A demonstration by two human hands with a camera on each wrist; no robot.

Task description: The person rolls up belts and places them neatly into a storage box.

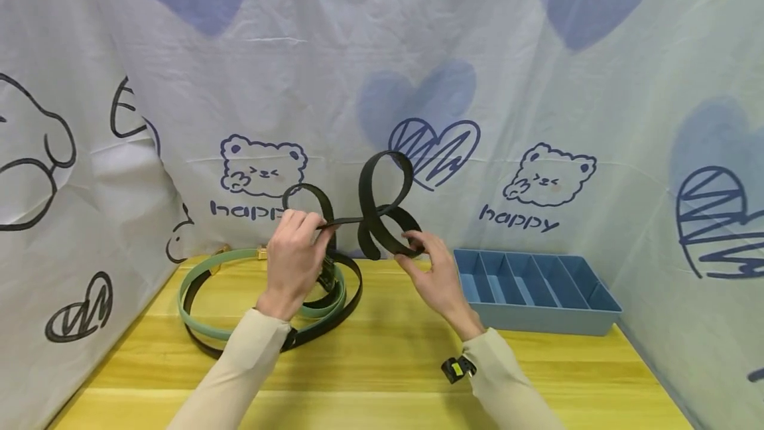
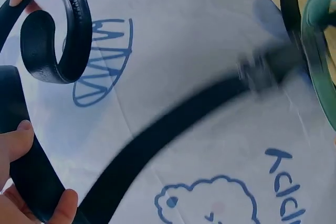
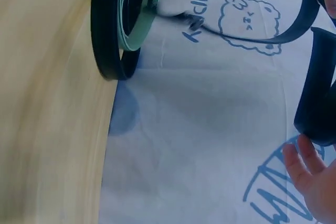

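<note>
Table edges, head view: here's the yellow table (image 1: 382, 363), its back edge running along the printed cloth (image 1: 334, 85), side edges slanting toward the cloth at left and right.
Room: wood shows between the forearms, and a narrower stretch between the coils and the blue tray (image 1: 537, 320).
Tray: back right, five long compartments, its right corner near the table's right edge.
Coils: back left, a green belt (image 1: 239, 255) and a black coil (image 1: 322, 332) lie looped together, the left forearm crossing in front.
Black belt: up in the air mid-table, this black belt (image 1: 366, 194) twists into loops between the hands.
Left hand: tight pinch from the left hand (image 1: 292, 264), thumb and fingers on the strap.
Right hand: narrow gap, the right hand (image 1: 434, 277) pinching the lower loop.
Strap, left wrist view: broad band in the left fingers, free stretch sweeping up toward the coils; buckle (image 2: 257, 72) blurred.
Rolled end: top left, curled beneath the right fingers.
Coils, right wrist view: over by the table edge, black beside green; whether the buckle touches them, can't tell.
Right fingertips: right against the belt's lower bend.
</note>
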